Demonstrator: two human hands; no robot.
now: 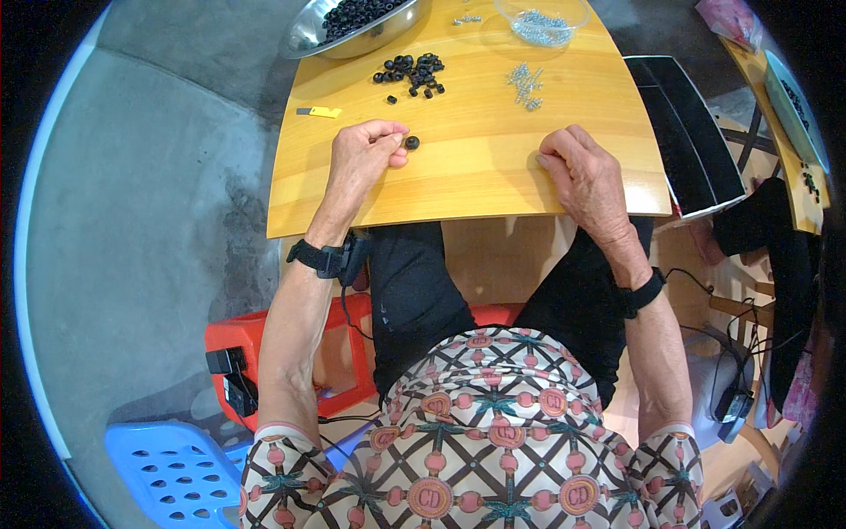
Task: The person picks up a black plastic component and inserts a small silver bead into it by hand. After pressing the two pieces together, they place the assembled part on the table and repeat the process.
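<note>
Fingers of the left hand (363, 157) pinch beside a black ring (411, 142); right hand (584, 175) rests curled, empty.

Grey concrete floor (167, 176), blue stool (176, 472)

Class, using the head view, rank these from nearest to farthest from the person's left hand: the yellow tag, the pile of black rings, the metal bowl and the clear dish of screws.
From the left hand:
1. Yellow tag, just beyond it, slightly to its left.
2. Pile of black rings, farther up the table.
3. Metal bowl, at the far left corner.
4. Clear dish of screws, far edge, toward the right.
</note>
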